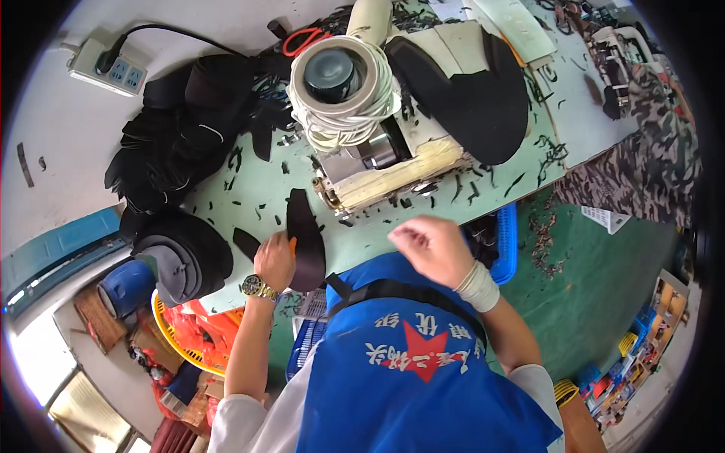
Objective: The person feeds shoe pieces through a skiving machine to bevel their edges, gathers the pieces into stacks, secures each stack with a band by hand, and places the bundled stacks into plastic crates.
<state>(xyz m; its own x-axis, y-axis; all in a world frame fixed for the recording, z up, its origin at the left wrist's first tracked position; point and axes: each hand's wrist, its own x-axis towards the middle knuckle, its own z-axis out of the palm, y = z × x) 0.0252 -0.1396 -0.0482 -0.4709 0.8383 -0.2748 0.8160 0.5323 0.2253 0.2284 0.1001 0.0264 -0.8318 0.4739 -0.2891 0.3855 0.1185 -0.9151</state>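
Left hand (273,260) clamped on black sole-shaped piece (303,238), piece lying on green table (260,189) just before sewing machine (377,162); gold watch (257,288) on wrist. Right hand (432,249) apart from left, raised over table edge, fingers loosely curled, holding nothing visible; white wrap (478,287) on wrist. Pile of black pieces (185,124) at far left of table, grey-black stack (181,260) beside left hand. White cord coil (343,83) on machine. Black scraps scattered over table. Power strip (109,68) far left
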